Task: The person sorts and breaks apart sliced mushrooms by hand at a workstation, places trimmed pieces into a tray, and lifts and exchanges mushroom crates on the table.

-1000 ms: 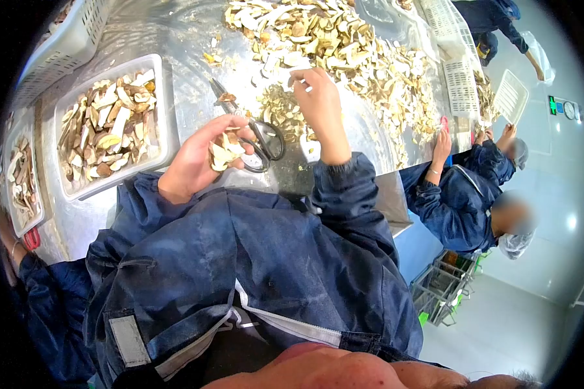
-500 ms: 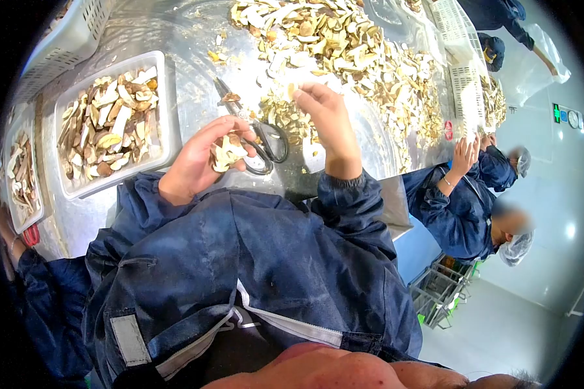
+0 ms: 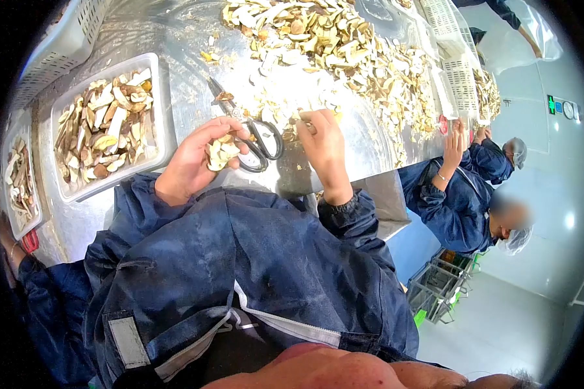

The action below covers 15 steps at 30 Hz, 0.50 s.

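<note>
Pale mushroom slices (image 3: 222, 152) rest in my left hand (image 3: 191, 159), whose fingers curl round them. My right hand (image 3: 324, 146) is low over the metal table, at the near edge of the scattered slices, with its fingers bent together; whatever is at the fingertips is too small to make out. Between my hands lie black-handled scissors (image 3: 263, 146), with a brown scrap on their blades. Beyond them spreads a large pile of sliced mushrooms (image 3: 331, 39).
A white tray of mushroom slices (image 3: 104, 129) is on the left, with a narrower tray (image 3: 21, 181) beside it. White baskets (image 3: 78, 39) stand at the back left and right (image 3: 459, 84). Co-workers (image 3: 461, 207) are along the right side; another person's sleeve (image 3: 55, 311) is at lower left.
My right hand has come down from its raised position over the pile, closer to the table's near edge. My left hand still holds its slices. The nearest co-worker's hand has shifted.
</note>
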Available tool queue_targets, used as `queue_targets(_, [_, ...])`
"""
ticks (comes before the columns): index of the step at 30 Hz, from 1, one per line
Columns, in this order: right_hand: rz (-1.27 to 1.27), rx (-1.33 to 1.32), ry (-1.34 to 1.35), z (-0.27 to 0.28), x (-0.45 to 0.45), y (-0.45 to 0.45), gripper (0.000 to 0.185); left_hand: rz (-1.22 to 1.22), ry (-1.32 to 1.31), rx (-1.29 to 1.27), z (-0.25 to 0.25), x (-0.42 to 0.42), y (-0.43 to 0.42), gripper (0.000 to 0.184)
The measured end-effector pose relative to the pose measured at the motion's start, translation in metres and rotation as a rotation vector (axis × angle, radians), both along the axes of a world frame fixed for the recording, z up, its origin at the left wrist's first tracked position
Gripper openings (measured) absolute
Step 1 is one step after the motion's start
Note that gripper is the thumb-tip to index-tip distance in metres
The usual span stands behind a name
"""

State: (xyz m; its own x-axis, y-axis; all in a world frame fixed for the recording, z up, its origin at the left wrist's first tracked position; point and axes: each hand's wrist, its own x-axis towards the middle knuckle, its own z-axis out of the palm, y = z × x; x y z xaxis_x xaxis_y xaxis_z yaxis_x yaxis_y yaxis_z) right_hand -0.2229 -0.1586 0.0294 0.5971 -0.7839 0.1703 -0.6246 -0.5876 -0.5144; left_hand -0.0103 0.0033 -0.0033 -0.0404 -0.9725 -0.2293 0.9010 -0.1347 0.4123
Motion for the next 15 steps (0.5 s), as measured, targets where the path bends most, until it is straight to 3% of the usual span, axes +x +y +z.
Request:
queue_targets(6, [-0.116, -0.073, 0.07, -0.003, -0.032, -0.033, 0.011, 0.008, -0.015, 0.032, 0.005, 0.0, -0.002, 0.022])
queue_targets(10, [-0.072, -0.108, -0.022, 0.014, -0.001, -0.059, 0.013, 0.01, -0.015, 0.021, 0.005, -0.002, -0.004, 0.019])
queue_targets(15, [-0.004, -0.313, -0.006, -0.016, 0.039, -0.102, 0.016, 0.009, -0.063, 0.035, -0.001, 0.001, -0.003, 0.017])
